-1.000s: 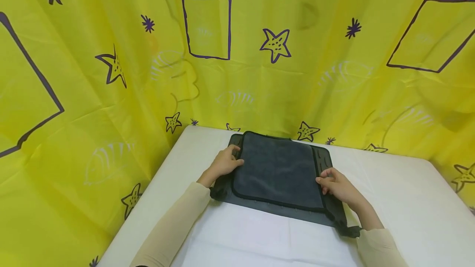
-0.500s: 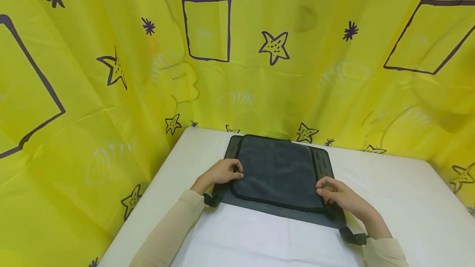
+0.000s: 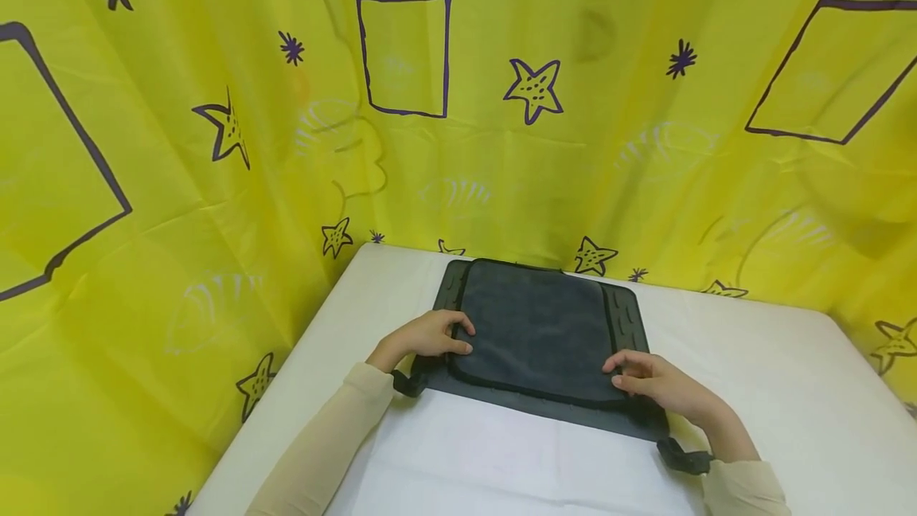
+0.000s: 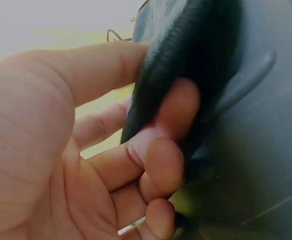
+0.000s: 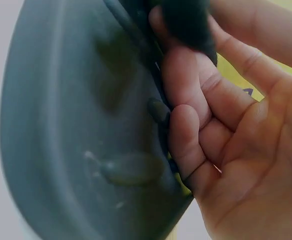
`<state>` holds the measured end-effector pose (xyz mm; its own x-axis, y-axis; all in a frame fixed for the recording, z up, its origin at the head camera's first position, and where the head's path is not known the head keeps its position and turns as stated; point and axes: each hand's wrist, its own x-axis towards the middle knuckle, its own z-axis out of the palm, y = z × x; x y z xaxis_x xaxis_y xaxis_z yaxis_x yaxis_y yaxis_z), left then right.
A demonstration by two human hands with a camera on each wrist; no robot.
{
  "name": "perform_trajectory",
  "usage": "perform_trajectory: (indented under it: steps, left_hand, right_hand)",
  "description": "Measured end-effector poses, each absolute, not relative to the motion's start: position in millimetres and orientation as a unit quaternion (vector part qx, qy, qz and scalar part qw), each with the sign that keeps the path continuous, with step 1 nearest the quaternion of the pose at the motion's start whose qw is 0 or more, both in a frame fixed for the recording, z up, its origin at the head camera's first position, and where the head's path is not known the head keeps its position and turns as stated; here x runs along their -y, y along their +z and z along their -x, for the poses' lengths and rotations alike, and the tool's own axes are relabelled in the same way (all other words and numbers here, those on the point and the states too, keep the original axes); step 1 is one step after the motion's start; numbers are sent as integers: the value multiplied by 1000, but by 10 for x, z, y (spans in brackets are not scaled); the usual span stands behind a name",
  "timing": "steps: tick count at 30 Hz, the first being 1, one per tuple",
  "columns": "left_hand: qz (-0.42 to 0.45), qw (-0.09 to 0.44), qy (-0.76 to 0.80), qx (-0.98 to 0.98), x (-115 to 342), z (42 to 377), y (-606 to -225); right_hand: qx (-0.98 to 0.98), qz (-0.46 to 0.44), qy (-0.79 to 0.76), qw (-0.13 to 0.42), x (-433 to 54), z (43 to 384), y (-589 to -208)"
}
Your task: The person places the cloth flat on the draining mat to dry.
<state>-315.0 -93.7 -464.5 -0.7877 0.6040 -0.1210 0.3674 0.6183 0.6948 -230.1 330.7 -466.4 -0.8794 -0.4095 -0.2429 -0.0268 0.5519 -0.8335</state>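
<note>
A dark grey cloth mat (image 3: 537, 333) with a black bound edge lies over a larger grey tray-like base (image 3: 626, 317) with raised ridges. My left hand (image 3: 426, 334) pinches the mat's left edge. In the left wrist view, thumb and curled fingers (image 4: 163, 165) take the thick black edge (image 4: 171, 65) between them, above the ridged base (image 4: 266, 135). On the opposite side my right hand (image 3: 655, 379) pinches the right edge near its front corner. The right wrist view has that dark edge (image 5: 188, 22) between the fingers, with the base (image 5: 86, 125) beside them.
Both things lie on a white-covered table (image 3: 501, 452), near its back edge. A yellow curtain (image 3: 466, 166) with purple drawings hangs behind and along the left. Black straps (image 3: 684, 456) circle both wrists.
My left hand has slid along the mat's left edge toward me. The right hand has come slightly nearer too. The mat's left part has shifted a little toward the front and left.
</note>
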Motion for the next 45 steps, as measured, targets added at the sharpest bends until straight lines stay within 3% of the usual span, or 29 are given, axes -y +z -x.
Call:
perform_trajectory:
  steps: [27, 35, 45]
  left_hand:
    - [-285, 194, 379, -859, 1034, 3160, -4481]
    - [-295, 215, 342, -866, 1016, 3134, -4522]
    - [-296, 202, 308, -882, 1009, 3082, -4460]
  right_hand:
    - [-829, 180, -485, 213, -3427, 2263, -4525]
    - [-826, 196, -476, 230, -3398, 2265, -4566]
    - [-837, 202, -453, 233, -3380, 2242, -4544]
